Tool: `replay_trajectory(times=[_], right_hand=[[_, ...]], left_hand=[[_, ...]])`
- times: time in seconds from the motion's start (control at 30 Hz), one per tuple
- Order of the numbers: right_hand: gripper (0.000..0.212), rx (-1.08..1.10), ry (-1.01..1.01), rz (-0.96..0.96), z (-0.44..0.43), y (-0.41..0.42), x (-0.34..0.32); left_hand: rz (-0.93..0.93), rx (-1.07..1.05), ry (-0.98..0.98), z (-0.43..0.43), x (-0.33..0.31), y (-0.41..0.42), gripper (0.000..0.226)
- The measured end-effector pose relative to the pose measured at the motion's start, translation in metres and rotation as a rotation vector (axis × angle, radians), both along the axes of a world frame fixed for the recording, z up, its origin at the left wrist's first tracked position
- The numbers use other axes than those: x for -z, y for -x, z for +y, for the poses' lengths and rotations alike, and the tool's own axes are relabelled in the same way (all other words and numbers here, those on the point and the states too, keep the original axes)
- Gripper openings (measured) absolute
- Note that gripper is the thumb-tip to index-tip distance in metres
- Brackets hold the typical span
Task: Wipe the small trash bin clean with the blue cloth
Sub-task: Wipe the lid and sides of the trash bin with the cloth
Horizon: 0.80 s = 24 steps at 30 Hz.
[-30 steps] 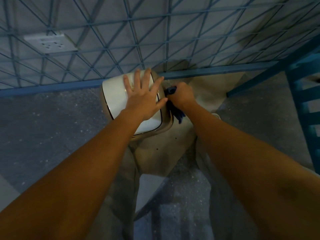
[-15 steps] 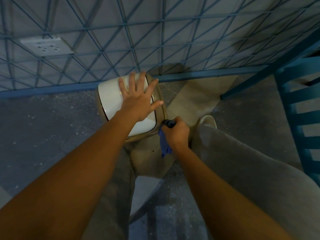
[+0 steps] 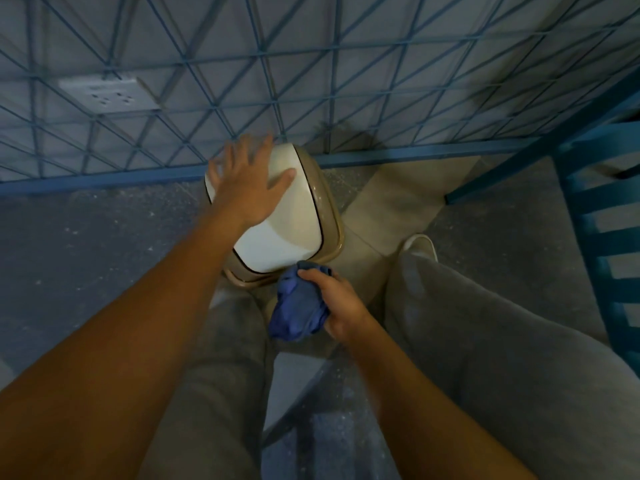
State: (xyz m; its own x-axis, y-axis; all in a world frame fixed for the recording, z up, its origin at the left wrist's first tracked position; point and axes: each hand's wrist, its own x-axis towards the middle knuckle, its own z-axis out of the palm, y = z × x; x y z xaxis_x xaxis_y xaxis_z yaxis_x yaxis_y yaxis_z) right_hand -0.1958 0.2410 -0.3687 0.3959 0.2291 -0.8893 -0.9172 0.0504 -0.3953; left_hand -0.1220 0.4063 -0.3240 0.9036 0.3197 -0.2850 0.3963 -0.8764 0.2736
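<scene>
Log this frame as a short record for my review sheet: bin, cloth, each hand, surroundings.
object: small trash bin, beige body, white lid, on the floor by the blue wire grid
tool: blue cloth, bunched, at the bin's near edge; contact cannot be told
left: left hand flat on the lid, fingers spread
right: right hand grips the cloth
around: wall socket behind the grid; white shoe right of the bin
</scene>
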Motion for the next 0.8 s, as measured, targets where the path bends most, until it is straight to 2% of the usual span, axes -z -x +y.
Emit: replay_trajectory(times=[0.1,0.23,0.37,0.5,0.63,0.73,0.8], right_hand=[[0.039,-0.012,0.026,-0.017,-0.008,-0.013,0.002],[0.038,0.021,0.065,-0.058,-0.015,-0.034,0.003],[0.062,0.026,0.024,-0.122,-0.018,-0.059,0.009],[0.044,-0.03,0.044,-0.182,-0.018,-0.089,0.001],[0.012,-0.038,0.047,-0.197,-0.015,-0.114,-0.01],[0.011,-0.059,0.033,-0.223,-0.009,-0.126,-0.009],[0.021,-0.094,0.045,-0.248,-0.004,-0.13,-0.007]], left_hand=[[0.085,-0.075,0.027,0.019,0.001,0.01,0.062],[0.077,-0.1,0.102,0.03,0.002,0.025,0.06],[0.082,-0.176,0.147,0.033,0.0,0.039,0.062],[0.097,-0.248,0.192,0.03,-0.003,0.05,0.068],[0.12,-0.285,0.229,0.02,-0.008,0.055,0.074],[0.154,-0.333,0.236,0.013,-0.013,0.056,0.077],[0.172,-0.361,0.243,0.009,-0.014,0.06,0.078]])
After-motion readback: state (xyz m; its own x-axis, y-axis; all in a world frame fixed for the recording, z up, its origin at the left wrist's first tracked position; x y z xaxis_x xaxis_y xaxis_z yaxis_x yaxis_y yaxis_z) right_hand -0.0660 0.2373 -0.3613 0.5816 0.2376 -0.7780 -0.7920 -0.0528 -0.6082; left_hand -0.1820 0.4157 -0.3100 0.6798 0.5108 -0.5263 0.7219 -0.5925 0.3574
